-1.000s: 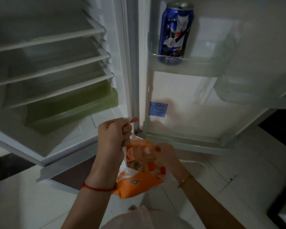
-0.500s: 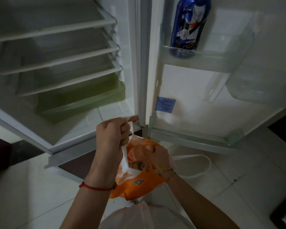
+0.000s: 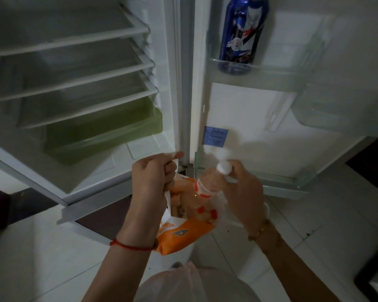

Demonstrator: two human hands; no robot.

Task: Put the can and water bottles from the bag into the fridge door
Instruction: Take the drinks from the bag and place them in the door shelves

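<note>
- Floor (image 3: pixel 314 225): pale tiles, with the open fridge standing on it.
- Left wrist carries a red string (image 3: pixel 129 247); right wrist carries a beaded bracelet (image 3: pixel 260 231).
- Bag (image 3: pixel 183 234): orange with white print, hanging above the floor between the two forearms, mouth open upward. More bottles with red-orange labels show inside it; the count is not readable.
- Left hand (image 3: pixel 153 177): fist closed around the bag's pale handle, holding the bag up, thumb pointing toward the door hinge.
- Right hand (image 3: pixel 242 192): fingers curled around the upper part of a water bottle (image 3: pixel 207 182), just under its white cap (image 3: pixel 224 167).
- Water bottle: clear, tilted, cap toward the fridge door (image 3: pixel 244 110), lower end at the bag's mouth. It is not in any door shelf.
- The hands are apart, with the bag mouth and bottle between them.
- Lower door shelf (image 3: pixel 271 184): clear plastic, just beyond the right hand.
- Blue label (image 3: pixel 215 136): stuck on the door's inner panel above that shelf.
- Green drawer (image 3: pixel 100 136): at the bottom of the fridge interior, under white shelves (image 3: pixel 85 83).
- Can (image 3: pixel 241 35): blue, upright in the upper door shelf (image 3: pixel 271 77), at its hinge side.
</note>
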